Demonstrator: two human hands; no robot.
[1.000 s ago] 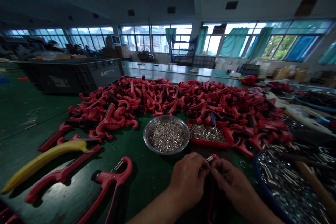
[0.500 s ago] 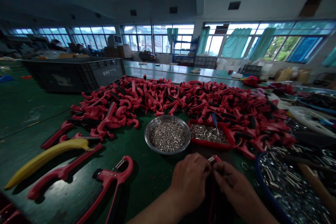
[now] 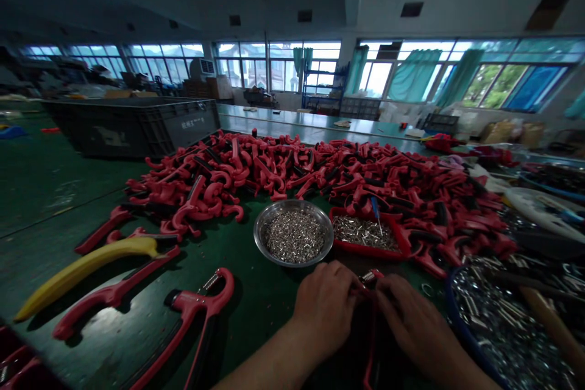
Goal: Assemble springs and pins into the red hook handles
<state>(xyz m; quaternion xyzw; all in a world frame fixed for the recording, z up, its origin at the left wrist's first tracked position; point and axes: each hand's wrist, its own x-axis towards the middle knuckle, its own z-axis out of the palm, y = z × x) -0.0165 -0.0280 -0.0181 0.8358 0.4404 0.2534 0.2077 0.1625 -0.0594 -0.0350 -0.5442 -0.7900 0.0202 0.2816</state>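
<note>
Both hands are closed on one red plastic hook-ended hand tool (image 3: 373,273) with a small metal coil spring near its top. My left hand (image 3: 322,301) pinches it from the left, fingertips by the spring. My right hand (image 3: 409,311) grips the other side, fingers curled against the hooked end. A thin red handle of it runs down between the hands; the rest lies in shadow. To the left lies a similar tool (image 3: 192,300) with a spring and black grips. Past my hands are a metal bowl (image 3: 261,242) of small metal pins and a red tray (image 3: 365,250) of longer pins.
A heap of red handle parts (image 3: 274,167) spans the table behind the bowl. A banana (image 3: 86,271) and a loose red handle (image 3: 109,295) lie left. A dark crate (image 3: 137,128) stands far left. Right, a blue-rimmed basin (image 3: 466,329) holds metal parts and a wooden-handled tool.
My hands have shifted slightly on the tool, and more of its red handle shows between them. My right fingers have closed in over the hooked end. The view has moved a little.
</note>
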